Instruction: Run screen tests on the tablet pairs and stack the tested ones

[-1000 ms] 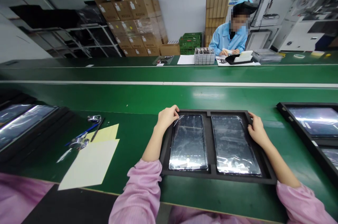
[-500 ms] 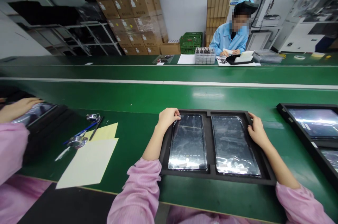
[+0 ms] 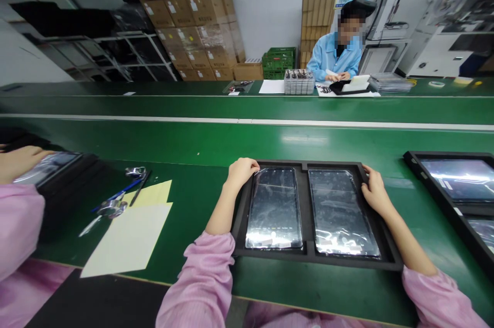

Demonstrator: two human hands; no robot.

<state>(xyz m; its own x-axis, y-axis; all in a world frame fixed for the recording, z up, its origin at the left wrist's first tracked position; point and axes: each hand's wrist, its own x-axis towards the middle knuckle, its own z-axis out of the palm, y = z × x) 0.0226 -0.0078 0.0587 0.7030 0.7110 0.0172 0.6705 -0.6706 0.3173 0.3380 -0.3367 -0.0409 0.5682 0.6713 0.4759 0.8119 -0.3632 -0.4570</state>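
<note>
A black foam tray (image 3: 304, 209) lies on the green bench in front of me, with two film-covered tablets side by side in it, the left tablet (image 3: 275, 207) and the right tablet (image 3: 343, 209). My left hand (image 3: 242, 171) grips the tray's upper left corner, its fingertips by the left tablet's top corner. On the tray's upper right edge, my right hand (image 3: 374, 189) has its fingers wrapped round the rim. Both tablets lie flat in their compartments.
Another black tray (image 3: 436, 184) with tablets stands at the right. Left are paper sheets (image 3: 129, 240), a pen (image 3: 141, 188) and shiny tools (image 3: 111, 208). A neighbour's hand (image 3: 23, 160) rests on stacked trays. Across the bench sits a person in blue (image 3: 334, 52).
My left hand has shifted slightly left, off the left tablet's corner and onto the tray rim. The neighbour's hand has moved a little left.
</note>
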